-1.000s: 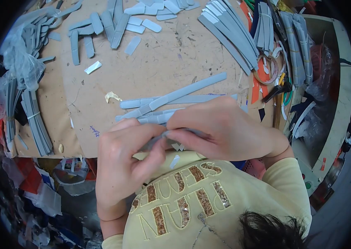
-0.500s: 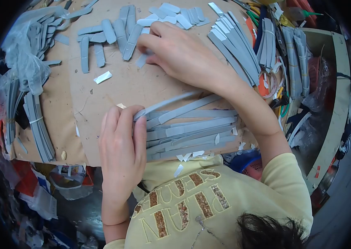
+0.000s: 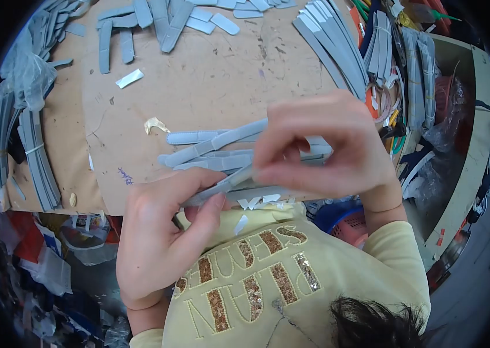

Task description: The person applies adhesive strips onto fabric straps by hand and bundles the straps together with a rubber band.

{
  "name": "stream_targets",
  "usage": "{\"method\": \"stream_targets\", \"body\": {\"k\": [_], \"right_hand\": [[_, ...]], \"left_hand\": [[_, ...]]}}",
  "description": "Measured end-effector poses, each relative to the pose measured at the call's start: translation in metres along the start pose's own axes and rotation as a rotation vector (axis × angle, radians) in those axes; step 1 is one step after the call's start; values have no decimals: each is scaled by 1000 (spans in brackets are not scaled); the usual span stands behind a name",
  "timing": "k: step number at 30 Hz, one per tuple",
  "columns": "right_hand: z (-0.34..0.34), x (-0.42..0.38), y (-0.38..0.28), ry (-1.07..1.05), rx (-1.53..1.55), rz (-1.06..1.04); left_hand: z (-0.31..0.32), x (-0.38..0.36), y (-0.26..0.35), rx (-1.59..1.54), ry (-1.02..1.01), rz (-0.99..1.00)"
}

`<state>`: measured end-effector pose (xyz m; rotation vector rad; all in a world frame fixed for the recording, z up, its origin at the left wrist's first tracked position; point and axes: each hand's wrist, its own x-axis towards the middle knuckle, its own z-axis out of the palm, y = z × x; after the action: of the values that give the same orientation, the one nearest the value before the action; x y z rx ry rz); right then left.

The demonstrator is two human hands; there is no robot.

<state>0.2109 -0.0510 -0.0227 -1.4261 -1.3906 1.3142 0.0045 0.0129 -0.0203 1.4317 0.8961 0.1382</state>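
Note:
My left hand (image 3: 169, 226) pinches a grey strip (image 3: 221, 187) between thumb and forefinger, close to the table's front edge. My right hand (image 3: 326, 145), slightly blurred, is closed in a pinch at a small pale piece (image 3: 243, 177) lying against that strip. Part of the strip is hidden behind the right fingers. Under and behind both hands lies a pile of similar grey strips (image 3: 192, 155), partly covered by the right hand.
Short rounded grey tabs (image 3: 224, 24) and grey pieces (image 3: 104, 46) lie at the back. A fan of strips (image 3: 337, 52) sits back right; tied bundles (image 3: 39, 156) are at left. Paper scraps (image 3: 262, 200) dot the front edge. A crumpled pale scrap (image 3: 155, 124) lies left of centre.
My right hand has come from the back tabs toward me, down to the strip. My left hand has lifted a strip from the pile and moved slightly down and left. The view has shifted.

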Motion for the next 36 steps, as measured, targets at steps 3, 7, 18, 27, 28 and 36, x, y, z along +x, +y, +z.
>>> {"method": "stream_targets", "body": {"k": [3,7,18,27,28,36], "right_hand": [[2,-10,-4,-43,59,-4],[6,-11,-5,-90,-49,-6],[8,-12,-10,-104,-90,33],[10,-10,-10,-93,-56,42],[9,-10,-10,-91,-55,42],[0,-9,-10,109,7,-86]], "left_hand": [[4,-6,5,-34,21,20],[6,-11,10,74,4,26],[8,-13,14,143,-6,62],[7,-13,17,200,2,44],[7,-13,17,201,1,44],[5,-15,13,23,80,22]]}}
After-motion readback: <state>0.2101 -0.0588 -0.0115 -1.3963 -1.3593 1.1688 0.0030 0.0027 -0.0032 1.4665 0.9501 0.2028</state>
